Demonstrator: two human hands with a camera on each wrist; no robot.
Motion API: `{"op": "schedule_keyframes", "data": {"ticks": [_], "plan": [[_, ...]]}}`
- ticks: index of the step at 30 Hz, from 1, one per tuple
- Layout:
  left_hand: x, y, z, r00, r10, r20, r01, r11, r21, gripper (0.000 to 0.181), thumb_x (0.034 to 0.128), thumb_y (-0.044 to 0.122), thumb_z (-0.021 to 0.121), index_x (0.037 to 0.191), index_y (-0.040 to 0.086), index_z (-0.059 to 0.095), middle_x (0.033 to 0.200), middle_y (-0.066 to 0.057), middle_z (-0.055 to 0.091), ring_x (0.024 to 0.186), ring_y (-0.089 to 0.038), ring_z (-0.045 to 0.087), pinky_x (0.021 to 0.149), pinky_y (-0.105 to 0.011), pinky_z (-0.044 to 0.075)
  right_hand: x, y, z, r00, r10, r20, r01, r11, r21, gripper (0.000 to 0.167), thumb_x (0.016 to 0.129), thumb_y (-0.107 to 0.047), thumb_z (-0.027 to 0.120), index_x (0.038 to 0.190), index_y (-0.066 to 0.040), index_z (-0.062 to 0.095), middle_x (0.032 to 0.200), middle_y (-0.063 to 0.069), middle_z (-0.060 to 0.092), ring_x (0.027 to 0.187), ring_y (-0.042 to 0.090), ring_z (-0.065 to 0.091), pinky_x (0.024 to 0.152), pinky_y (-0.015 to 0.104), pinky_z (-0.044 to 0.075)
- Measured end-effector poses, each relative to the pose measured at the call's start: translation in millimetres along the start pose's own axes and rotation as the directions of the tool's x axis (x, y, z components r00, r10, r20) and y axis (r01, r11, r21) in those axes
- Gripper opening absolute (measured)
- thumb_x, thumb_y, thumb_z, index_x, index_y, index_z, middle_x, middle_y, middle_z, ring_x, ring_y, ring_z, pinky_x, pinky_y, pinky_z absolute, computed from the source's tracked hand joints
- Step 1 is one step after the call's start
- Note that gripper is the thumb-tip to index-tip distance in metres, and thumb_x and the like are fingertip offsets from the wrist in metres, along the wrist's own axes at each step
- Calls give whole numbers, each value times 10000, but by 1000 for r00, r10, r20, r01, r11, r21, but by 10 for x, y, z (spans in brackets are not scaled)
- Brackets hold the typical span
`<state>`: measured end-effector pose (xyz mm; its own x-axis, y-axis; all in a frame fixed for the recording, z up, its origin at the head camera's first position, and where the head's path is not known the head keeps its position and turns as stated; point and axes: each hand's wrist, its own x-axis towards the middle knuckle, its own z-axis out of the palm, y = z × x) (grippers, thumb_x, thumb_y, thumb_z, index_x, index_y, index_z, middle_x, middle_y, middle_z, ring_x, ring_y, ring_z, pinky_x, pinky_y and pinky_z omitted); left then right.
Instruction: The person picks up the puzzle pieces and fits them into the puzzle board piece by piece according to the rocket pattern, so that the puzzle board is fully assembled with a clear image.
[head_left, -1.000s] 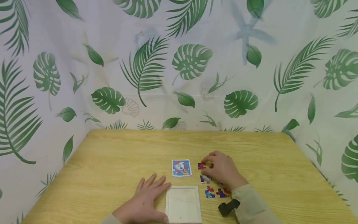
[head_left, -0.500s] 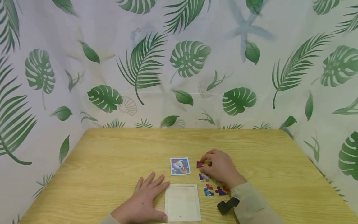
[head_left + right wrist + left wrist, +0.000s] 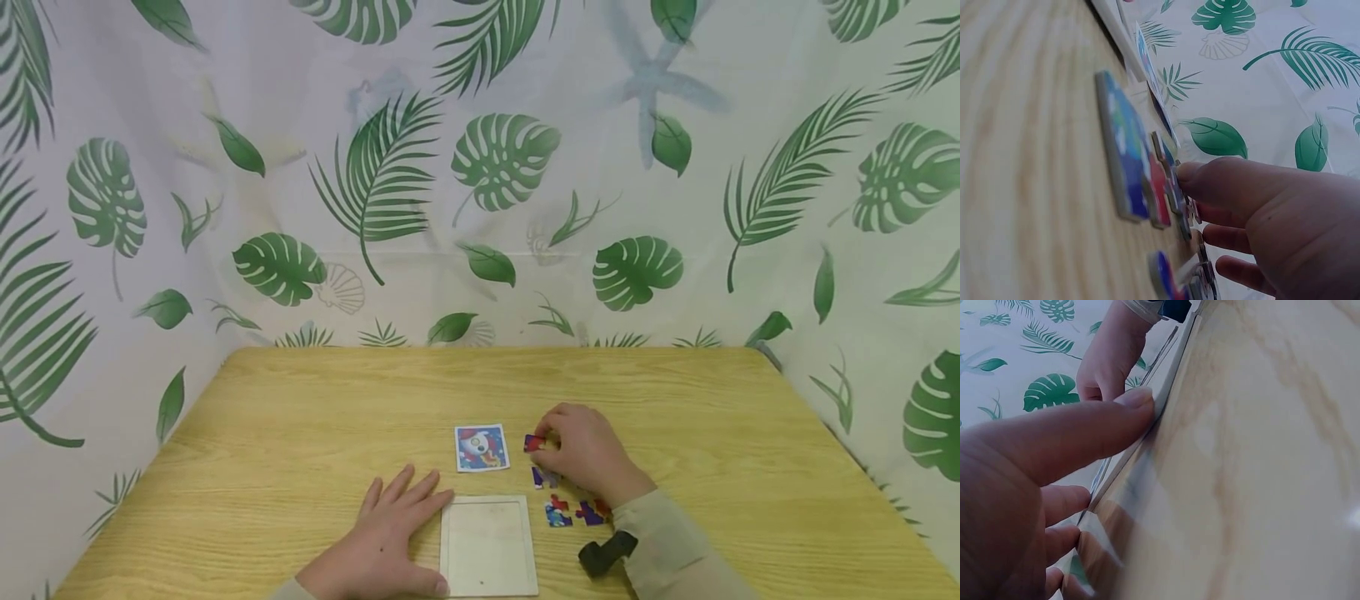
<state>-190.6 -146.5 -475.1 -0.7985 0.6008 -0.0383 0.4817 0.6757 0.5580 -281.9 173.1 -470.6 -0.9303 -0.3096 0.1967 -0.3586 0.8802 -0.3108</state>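
Closest to where the person sat, a pale square tray (image 3: 487, 546) lay flat on the desk (image 3: 300, 425), a raised rim round its bare face and a small dark spot by its near edge. At its left side was the left hand (image 3: 386, 537), laid palm down on the wood with its grip spread wide, the thumb touching the tray's near left part and the index fingertip just by the far left corner.

To the right, a black device (image 3: 597, 556) was strapped at the right wrist, over a light sleeve (image 3: 667, 542). Just past it lay the nearer puzzle pieces: a blue-and-red piece (image 3: 558, 514) and, beside it, a purple piece (image 3: 588, 514) with red showing at its right. Beyond those was a purple-and-grey piece (image 3: 538, 477), partly covered by the right hand (image 3: 588, 450).

That hand had its grip bent over the farthest row, thumb and index finger pinching a red piece (image 3: 533, 443) at the row's left end; what lay under the palm I couldn't make out. Level with it, to the left and past the tray, rested a picture card (image 3: 482, 447) with a white figure on blue. Behind the desk's far edge hung a white cloth (image 3: 300, 192) printed with green leaves.
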Motion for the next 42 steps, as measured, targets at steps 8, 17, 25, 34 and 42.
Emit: {"op": "schedule_keyframes", "data": {"ticks": [8, 17, 25, 34, 42], "plan": [[5, -3, 3, 1000, -7, -5, 7, 1000, 15, 1043, 716, 716, 748, 1556, 187, 429, 1642, -116, 271, 1516, -430, 74, 1102, -752, -3, 11, 0, -8, 1000, -28, 0, 28, 999, -40, 234, 830, -382, 801, 918, -172, 752, 1035, -9, 677, 1021, 263, 627, 958, 466, 498], [-13, 7, -9, 1000, 5, -13, -5, 1000, -5, 1035, 723, 699, 756, 1554, 175, 430, 1640, -130, 273, 1515, -438, 75, 1105, -748, -10, -33, -67, -53, 999, -15, 42, 14, 1000, 4, 324, 800, -505, 803, 930, -213, 743, 1083, -22, 667, 1070, 252, 604, 958, 459, 492], [-14, 10, -7, 1000, 3, -13, -3, 1000, 1, 1038, 722, 702, 754, 1556, 180, 426, 1642, -127, 270, 1515, -443, 74, 1103, -750, -10, -24, -152, -6, 999, -21, 44, 21, 1000, -8, 283, 813, -439, 819, 963, -209, 750, 1093, -8, 649, 1086, 282, 595, 985, 474, 481], [-12, 17, -18, 1000, 12, -9, -12, 1000, -7, 1027, 728, 675, 761, 1552, 160, 429, 1640, -143, 269, 1509, -459, 80, 1097, -761, -16, -38, -96, -28, 997, 40, 63, -39, 999, -12, 229, 823, -360, 771, 994, -210, 748, 1141, -13, 634, 1092, 273, 590, 951, 475, 502], [-13, 14, -2, 1000, 0, -7, 1, 1000, 20, 1039, 721, 703, 749, 1554, 171, 428, 1641, -125, 273, 1513, -439, 85, 1108, -747, -4, -12, -57, -16, 999, 22, 42, -21, 999, -30, 148, 831, -318, 768, 898, -188, 742, 1034, -20, 645, 970, 232, 601, 891, 434, 526]]}}
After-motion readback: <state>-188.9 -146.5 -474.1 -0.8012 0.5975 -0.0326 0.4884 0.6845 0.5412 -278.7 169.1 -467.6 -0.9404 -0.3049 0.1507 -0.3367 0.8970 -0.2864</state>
